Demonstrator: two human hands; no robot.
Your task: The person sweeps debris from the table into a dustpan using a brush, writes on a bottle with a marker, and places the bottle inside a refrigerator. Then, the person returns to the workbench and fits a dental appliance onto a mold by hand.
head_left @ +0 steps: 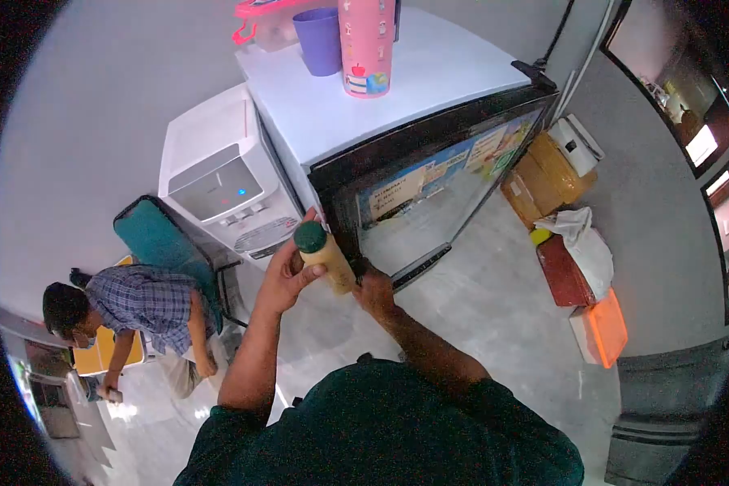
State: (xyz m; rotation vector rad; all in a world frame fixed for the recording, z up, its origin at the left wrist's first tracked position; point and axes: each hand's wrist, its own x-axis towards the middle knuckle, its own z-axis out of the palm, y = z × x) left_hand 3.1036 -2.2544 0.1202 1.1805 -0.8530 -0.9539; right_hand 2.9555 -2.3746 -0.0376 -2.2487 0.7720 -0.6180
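A pale yellow bottle with a dark green cap [330,261] stands tilted in my left hand [287,274], its fingers and thumb wrapped round it. Just right of the bottle, my right hand [374,290] is closed at the edge of the glass-fronted fridge door [429,202]; what its fingers hold is hidden. The white top of the fridge [300,105] carries a purple cup [319,42], a pink patterned tumbler [367,49] and a clear box with a pink lid [271,24].
A white water dispenser [211,182] adjoins the fridge on the left. Beyond it a person in a checked shirt [150,300] sits leaning forward on a green chair [158,235]. Cardboard boxes [547,178], a white bag [591,259] and an orange-lidded box [606,328] line the right wall.
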